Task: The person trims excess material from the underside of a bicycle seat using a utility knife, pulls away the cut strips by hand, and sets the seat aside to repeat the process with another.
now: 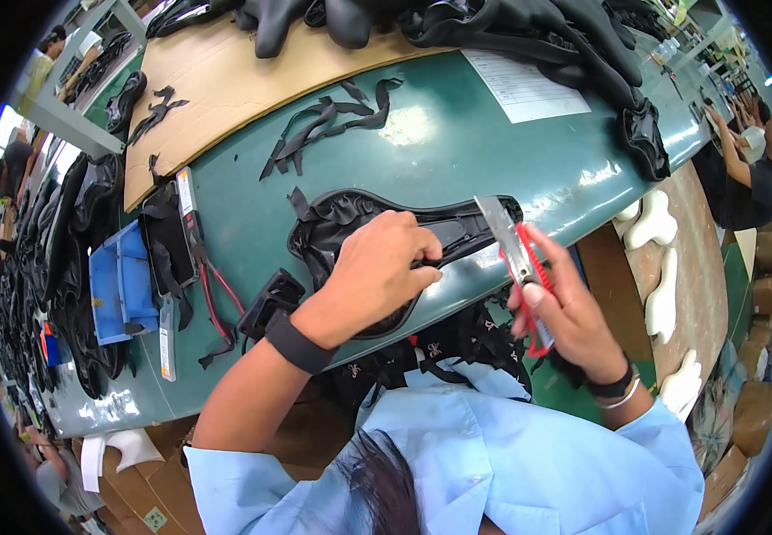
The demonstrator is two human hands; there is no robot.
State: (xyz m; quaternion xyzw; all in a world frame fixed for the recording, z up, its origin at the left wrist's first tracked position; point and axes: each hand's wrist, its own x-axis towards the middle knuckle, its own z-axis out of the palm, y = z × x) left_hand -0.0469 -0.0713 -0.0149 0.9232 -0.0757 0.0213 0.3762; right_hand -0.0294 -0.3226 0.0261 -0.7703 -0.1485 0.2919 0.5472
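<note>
A black saddle-shaped cover with puckered edges lies upside down on the green workbench. My left hand presses down on its middle, fingers curled over the inner shell. My right hand grips a red utility knife, its bare steel blade pointing up toward the cover's narrow end by the bench edge.
Black trimmed strips lie on the bench beyond the cover. Red-handled pliers and a blue bin sit to the left. A cardboard sheet and piled black covers fill the far side. White foam pieces lie at right; other people work nearby.
</note>
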